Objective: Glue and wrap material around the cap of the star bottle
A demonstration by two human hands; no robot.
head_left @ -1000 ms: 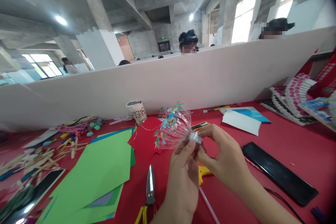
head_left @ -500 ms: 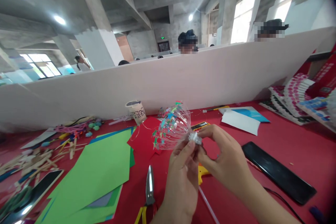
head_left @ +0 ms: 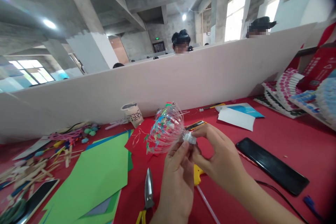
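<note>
- I hold the plastic tassel (head_left: 170,129) above the table (head_left: 278,133); its long axis runs forward-left from its base (head_left: 189,138).
- Left hand (head_left: 177,171), nearer the strands (head_left: 160,131): fingers pinch the base.
- Right hand (head_left: 220,155): fingers grasp its right side.

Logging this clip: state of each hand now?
Left hand: closed, holding the clear strand bundle by its base.
Right hand: closed on the same base.

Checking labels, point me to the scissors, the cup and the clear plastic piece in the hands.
Scissors (head_left: 148,193): head view, on the metal blades above the pivot.
Cup (head_left: 133,116): head view, on the side wall with writing.
Clear plastic piece (head_left: 169,131): head view, on its fanned strips.
</note>
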